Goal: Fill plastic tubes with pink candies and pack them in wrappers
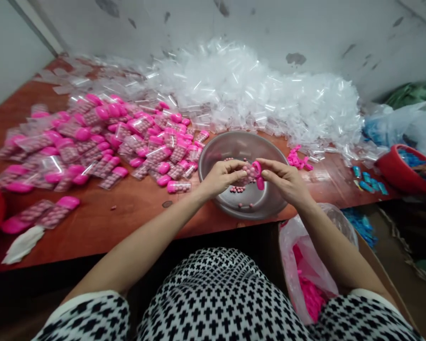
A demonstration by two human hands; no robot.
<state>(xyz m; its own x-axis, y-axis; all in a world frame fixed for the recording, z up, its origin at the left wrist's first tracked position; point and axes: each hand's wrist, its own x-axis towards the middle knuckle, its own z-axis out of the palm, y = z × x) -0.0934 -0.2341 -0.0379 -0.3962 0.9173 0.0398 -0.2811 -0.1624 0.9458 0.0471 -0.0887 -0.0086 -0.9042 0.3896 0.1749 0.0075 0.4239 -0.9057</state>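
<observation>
left hand (222,177), right hand (282,180) pinch pink-capped bead tube (252,173) over steel bowl (243,142), positioned to catch loose pink beads (237,189) below.

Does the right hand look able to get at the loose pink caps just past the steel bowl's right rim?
Probably yes. The right hand sits over the bowl, with only the rim between it and the pink caps. It first needs freeing from the pink-capped piece it pinches.
</observation>
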